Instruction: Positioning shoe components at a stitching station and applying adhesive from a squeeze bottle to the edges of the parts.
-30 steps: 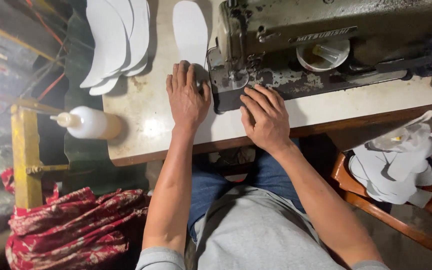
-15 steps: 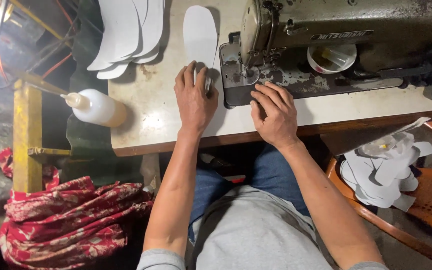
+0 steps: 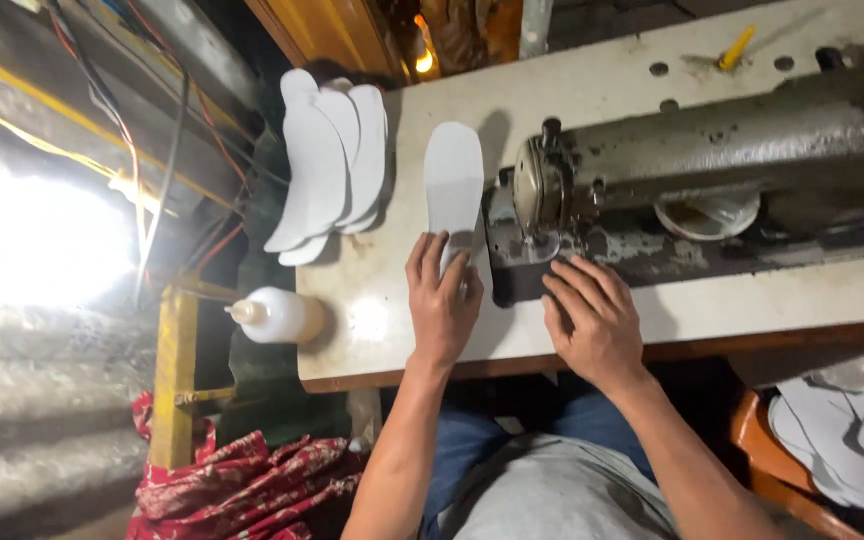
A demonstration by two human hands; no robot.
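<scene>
My left hand (image 3: 442, 300) lies flat on the near end of a white sole-shaped piece (image 3: 453, 180) that stretches away from me on the pale work table (image 3: 372, 320). My right hand (image 3: 592, 320) rests palm down beside it, fingers spread near the needle area of an old dark sewing machine (image 3: 712, 190). Neither hand grips anything; both press down on the flat material at the machine's bed.
A stack of white sole-shaped pieces (image 3: 327, 165) overhangs the table's far left edge. A white squeeze bottle (image 3: 277, 315) sits at the left edge. Red patterned cloth (image 3: 242, 485) lies on the floor. More white pieces (image 3: 852, 430) fill an orange chair at right. Cables run at upper left.
The view has shifted, so the table and machine sit further right and lower. Both hands stay flat in the same places by the machine.
</scene>
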